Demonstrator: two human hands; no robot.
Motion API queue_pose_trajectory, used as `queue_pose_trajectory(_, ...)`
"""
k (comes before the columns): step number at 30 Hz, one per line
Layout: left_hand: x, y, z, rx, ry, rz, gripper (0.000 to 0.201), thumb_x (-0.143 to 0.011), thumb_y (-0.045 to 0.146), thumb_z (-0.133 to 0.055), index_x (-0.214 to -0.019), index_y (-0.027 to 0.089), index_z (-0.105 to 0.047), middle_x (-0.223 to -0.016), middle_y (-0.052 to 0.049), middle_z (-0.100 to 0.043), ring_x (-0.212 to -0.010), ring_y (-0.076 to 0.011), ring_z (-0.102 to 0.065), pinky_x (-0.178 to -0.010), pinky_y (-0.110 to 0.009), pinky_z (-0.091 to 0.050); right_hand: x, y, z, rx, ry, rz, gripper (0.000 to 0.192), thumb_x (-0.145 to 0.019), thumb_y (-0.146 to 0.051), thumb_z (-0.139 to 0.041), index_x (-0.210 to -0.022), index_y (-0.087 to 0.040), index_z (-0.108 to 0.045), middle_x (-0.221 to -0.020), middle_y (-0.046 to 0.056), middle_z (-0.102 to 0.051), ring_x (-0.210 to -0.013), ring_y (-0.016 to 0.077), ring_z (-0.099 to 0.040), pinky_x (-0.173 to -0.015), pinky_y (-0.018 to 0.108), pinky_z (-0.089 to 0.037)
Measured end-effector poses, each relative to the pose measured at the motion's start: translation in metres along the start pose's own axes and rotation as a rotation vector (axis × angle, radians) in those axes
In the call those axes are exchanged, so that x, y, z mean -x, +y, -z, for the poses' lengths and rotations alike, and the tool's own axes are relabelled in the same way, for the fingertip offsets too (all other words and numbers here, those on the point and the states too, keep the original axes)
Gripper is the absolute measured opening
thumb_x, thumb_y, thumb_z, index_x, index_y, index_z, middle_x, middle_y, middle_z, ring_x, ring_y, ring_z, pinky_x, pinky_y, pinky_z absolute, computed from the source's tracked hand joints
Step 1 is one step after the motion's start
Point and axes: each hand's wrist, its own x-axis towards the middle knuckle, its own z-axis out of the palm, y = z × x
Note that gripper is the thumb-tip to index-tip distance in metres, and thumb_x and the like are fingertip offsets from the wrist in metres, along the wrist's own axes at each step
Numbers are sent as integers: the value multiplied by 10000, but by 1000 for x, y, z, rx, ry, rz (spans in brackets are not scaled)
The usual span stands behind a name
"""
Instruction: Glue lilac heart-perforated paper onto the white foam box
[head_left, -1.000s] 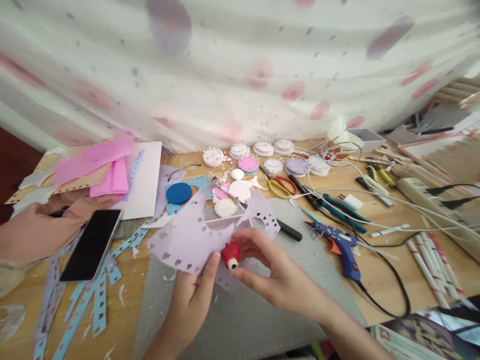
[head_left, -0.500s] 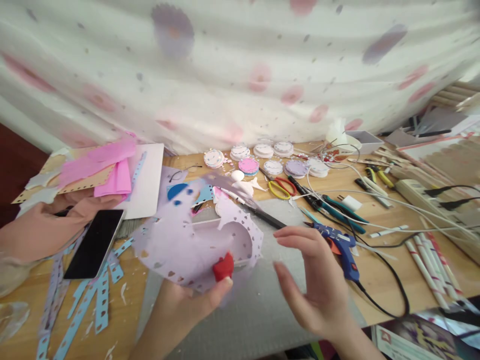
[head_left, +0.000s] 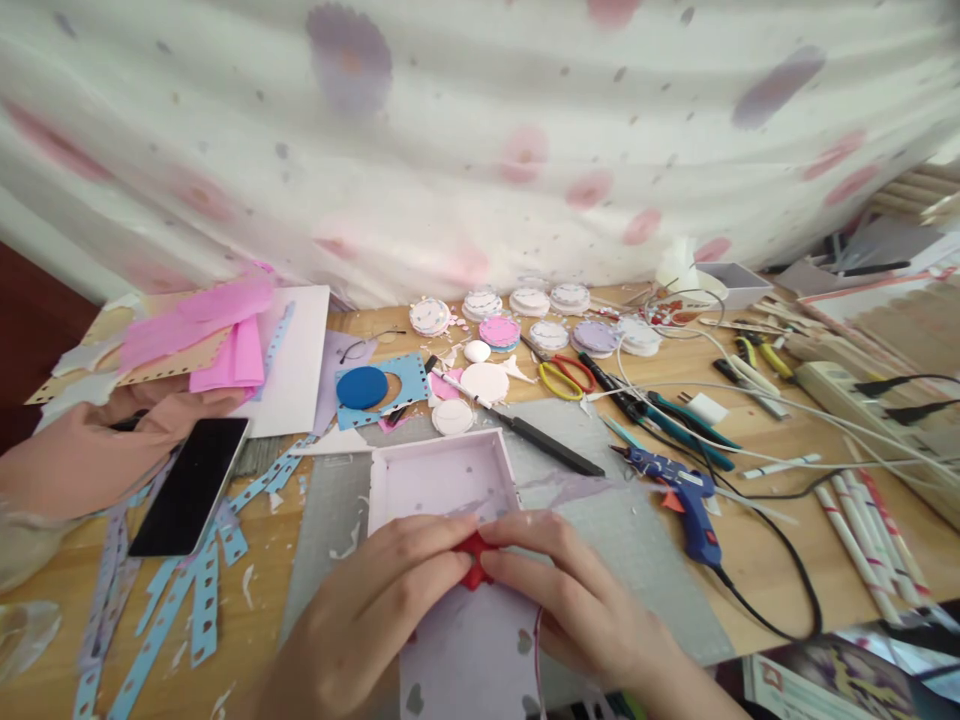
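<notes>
Pressing a small red punch (head_left: 474,561) between them, the left hand (head_left: 367,620) and right hand (head_left: 577,610) meet low in the view over a lilac paper sheet (head_left: 465,655) on the grey cutting mat (head_left: 637,560). Fingers of both hands are closed on the punch, thumbs and forefingers pinching it from either side. Several heart-shaped holes already show in the part of the sheet nearest the camera, so some punching looks done; how much edge remains cannot be told, since the hands hide most of it. Just behind the hands sits a shallow lilac box (head_left: 442,478), close enough to crowd the sheet. Beyond it lie a craft knife (head_left: 547,447), a blue foam disc (head_left: 362,387) and rows of round paper pieces (head_left: 529,300). To the right are a blue glue gun (head_left: 686,500), yellow-handled scissors (head_left: 559,375) and trailing cables. At the left, another person's hand (head_left: 90,450) rests beside a dark phone (head_left: 189,485), with blue punched strips (head_left: 202,590) scattered nearby.
</notes>
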Motion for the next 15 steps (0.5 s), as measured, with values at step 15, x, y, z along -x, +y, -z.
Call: queue_pose_trajectory(15, -2, 18, 22, -262, 50, -237, 343, -940, 155, -429, -1220, 269, -590, -1112, -3, -734, -1051, -160, -675, -1009, -294, -487, -2, -11, 14, -6, -37, 23, 402, -1003, -184, -323, -1388, -253, -417, -1120, 76, -701, -1010, 179, -684, -847, 256, -588)
